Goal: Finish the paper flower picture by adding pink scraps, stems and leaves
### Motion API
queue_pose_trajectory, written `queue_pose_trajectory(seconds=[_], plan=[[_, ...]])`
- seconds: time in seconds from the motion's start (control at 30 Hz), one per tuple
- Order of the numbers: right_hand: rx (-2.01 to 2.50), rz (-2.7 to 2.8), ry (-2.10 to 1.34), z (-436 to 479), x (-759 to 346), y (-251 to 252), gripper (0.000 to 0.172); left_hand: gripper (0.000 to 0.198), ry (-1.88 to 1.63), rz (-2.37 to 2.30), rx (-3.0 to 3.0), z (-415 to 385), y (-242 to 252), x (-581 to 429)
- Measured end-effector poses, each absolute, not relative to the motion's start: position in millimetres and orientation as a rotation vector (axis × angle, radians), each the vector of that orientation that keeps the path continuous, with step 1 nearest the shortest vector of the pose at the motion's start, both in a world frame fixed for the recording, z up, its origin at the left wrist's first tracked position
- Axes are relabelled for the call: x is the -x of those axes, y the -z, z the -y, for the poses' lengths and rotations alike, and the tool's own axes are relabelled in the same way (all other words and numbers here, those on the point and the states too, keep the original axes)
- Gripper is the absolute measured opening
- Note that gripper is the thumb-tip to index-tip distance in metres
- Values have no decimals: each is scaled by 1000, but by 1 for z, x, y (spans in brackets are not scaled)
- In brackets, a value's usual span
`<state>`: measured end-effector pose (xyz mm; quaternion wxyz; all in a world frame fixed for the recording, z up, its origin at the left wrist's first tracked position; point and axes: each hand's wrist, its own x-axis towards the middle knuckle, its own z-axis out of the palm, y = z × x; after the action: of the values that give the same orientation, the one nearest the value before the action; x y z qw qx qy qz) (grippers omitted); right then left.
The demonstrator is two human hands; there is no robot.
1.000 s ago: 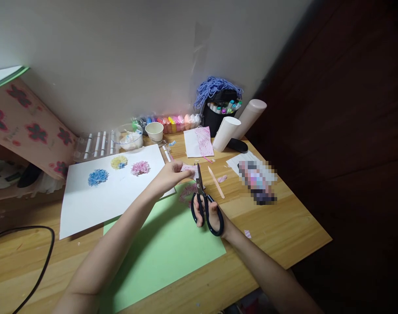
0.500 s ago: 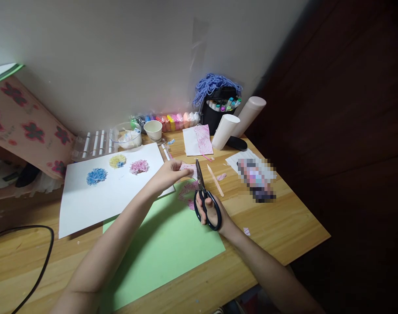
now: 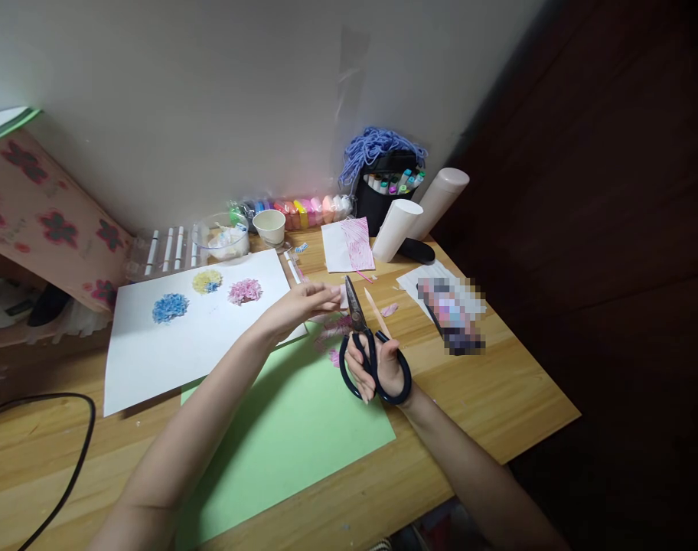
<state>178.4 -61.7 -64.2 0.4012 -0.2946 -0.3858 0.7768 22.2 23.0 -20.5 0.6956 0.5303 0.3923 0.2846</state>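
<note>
My right hand (image 3: 377, 367) is closed on black-handled scissors (image 3: 357, 312), with the thumb and fingers in the spread loops. The blades point away from me, close to my left fingertips. My left hand (image 3: 300, 304) pinches a small piece of pink-marked paper (image 3: 344, 297), mostly hidden behind the fingers and the blades. Below the hands, pink paper scraps (image 3: 333, 330) lie on a green sheet (image 3: 285, 436). A wooden stick (image 3: 376, 310) rests just right of the blades, with another pink scrap (image 3: 389, 309) beside it.
A white board (image 3: 154, 360) with blue, yellow and pink paper clusters lies on the left. Behind stand a paper cup (image 3: 269, 227), a clear bowl (image 3: 223, 241), a black marker holder (image 3: 375, 203) and a white cylinder (image 3: 396, 231). A half-pink card (image 3: 347, 245) lies nearby.
The scissor handles have spread wider and my right hand has shifted slightly right. My left fingers have extended over the paper piece, hiding more of it.
</note>
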Motion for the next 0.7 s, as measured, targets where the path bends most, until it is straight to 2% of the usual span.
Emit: queue_pose_trajectory(seconds=[0.13,0.27,0.33,0.4,0.47,0.6,0.7], plan=[[736,991,-1949,62,-178,63,75,26,-620,-860,-1110,-22,18,-21],[846,1005,-1758,62,-178,55,78,21,-699,-1020,-1289,-23,19,-19],[949,989,-1574,60,-181,51,71,21,-668,-1057,-1412,-21,16,-19],[1089,969,-1325,56,-184,49,55,20,-578,-1040,-1535,-16,12,-21],[1196,972,-1122,52,-187,51,46,17,-459,-990,-1657,-8,9,-24],[1206,1035,-1064,48,-190,61,44,16,-312,-908,-1772,2,6,-29],[1206,1039,-1064,47,-189,64,45,16,-347,-922,-1797,3,6,-29]])
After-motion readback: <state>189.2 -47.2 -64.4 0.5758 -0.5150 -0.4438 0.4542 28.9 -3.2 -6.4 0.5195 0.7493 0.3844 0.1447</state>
